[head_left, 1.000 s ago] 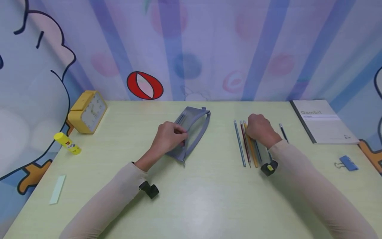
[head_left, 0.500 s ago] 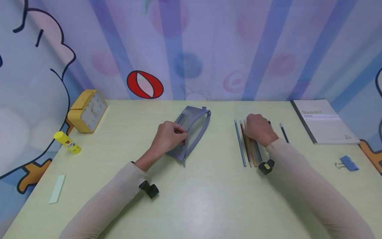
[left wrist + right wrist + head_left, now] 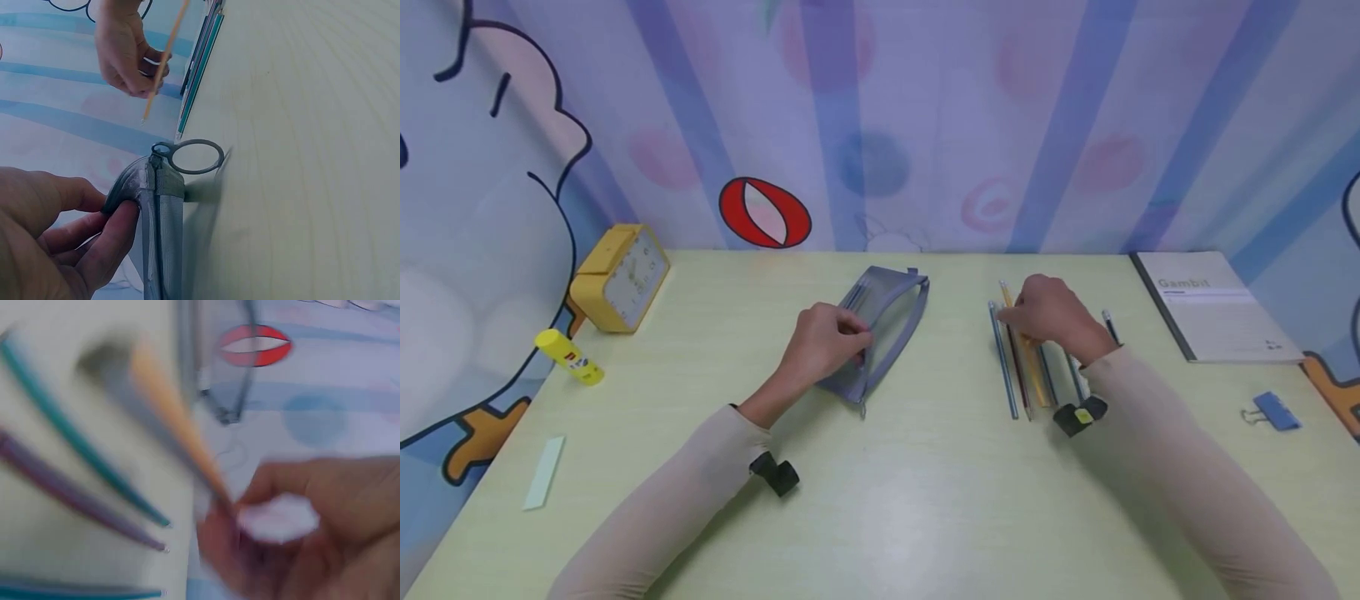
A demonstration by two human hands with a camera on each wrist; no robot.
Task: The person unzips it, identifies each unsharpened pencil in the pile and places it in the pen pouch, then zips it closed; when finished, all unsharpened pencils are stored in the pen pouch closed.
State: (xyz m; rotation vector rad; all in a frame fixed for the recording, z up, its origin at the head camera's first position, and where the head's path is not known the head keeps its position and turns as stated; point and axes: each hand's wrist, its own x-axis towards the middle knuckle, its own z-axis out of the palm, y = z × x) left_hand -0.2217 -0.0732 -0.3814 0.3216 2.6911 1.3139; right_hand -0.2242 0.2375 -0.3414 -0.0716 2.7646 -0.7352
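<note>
On the left, my left hand (image 3: 823,337) pinches the edge of a grey mesh pencil case (image 3: 887,292), whose zip stands open. Several slim dark shapes show through its mesh. In the left wrist view, a ring-shaped pull (image 3: 197,156) hangs at its zip. My right hand (image 3: 1052,312) pinches an orange pencil (image 3: 167,47) between thumb and fingers, raised off the table and tilted. Below it lie a blue pencil (image 3: 1004,367), a dark red pencil (image 3: 1019,375) and dark blue pencils (image 3: 1049,379), partly hidden by the hand and wrist.
Another dark pencil (image 3: 1110,326) lies beyond my right wrist. A notebook (image 3: 1217,308) and a blue binder clip (image 3: 1276,410) are at the right. On the left stand a yellow alarm clock (image 3: 617,279), a glue stick (image 3: 571,358) and a pale green strip (image 3: 544,473).
My right hand has lifted the orange pencil off the table from among the others and moved slightly up. The left hand and the pencil case have stayed in place.
</note>
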